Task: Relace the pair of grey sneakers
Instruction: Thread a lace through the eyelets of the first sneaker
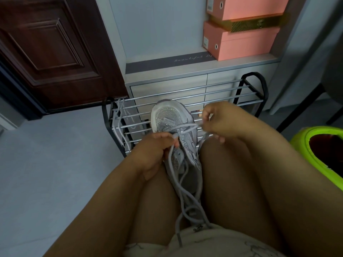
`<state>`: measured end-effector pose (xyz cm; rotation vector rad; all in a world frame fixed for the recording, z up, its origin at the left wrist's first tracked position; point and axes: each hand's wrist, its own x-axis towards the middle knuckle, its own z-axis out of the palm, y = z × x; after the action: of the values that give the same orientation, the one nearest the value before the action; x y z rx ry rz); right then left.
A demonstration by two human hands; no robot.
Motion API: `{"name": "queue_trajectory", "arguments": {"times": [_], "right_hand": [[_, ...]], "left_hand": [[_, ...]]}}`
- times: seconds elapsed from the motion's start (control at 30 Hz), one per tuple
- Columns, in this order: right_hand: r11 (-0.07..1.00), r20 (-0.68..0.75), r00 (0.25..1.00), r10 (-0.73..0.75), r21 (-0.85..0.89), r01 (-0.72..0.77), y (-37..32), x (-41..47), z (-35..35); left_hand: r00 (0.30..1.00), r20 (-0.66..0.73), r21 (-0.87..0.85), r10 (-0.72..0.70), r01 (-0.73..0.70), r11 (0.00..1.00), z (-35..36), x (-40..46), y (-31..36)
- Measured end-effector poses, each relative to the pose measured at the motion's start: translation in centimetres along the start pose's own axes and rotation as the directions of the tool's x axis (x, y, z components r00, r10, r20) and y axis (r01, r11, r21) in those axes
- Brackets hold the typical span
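- Nearest to us, our pale shorts [213,240] and bare thighs fill the bottom of the view, with the loose tails of a grey lace [182,184] trailing down onto the fabric.
- We hold one grey sneaker [171,117] wedged between our knees, toe pointing away from us and its mesh and glittery upper facing up.
- Our left hand [150,154] sits at the sneaker's left side, fingers curled and gripping the lace just beside the eyelets.
- Our right hand [220,121] is at the sneaker's right side, thumb and fingers pinching a strand of the same lace, which runs taut across the upper between both hands.
- Just beyond the sneaker's toe stands a black-framed shoe rack [246,86] with metal bars; a second grey lace [119,123] hangs over its left end.
- Behind the sneaker and the rack we see a pale grey cabinet [167,84], with a dark mat [157,65] bearing script on its ledge.
- Up and right of the sneaker, pink shoeboxes [241,41] are stacked on that ledge.
- Far left of the sneaker is a dark wooden door [46,52]; far right, a lime-green bin [319,145].
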<state>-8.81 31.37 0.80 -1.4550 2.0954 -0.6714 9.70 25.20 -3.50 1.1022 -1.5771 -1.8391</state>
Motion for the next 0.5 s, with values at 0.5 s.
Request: {"name": "queue_trajectory", "arguments": {"times": [0.5], "right_hand": [[0.126, -0.034, 0.999, 0.013, 0.992, 0.032, -0.5, 2.7, 0.7]], "left_hand": [[0.999, -0.045, -0.012, -0.008, 0.008, 1.000, 0.5, 0.1, -0.1]]}}
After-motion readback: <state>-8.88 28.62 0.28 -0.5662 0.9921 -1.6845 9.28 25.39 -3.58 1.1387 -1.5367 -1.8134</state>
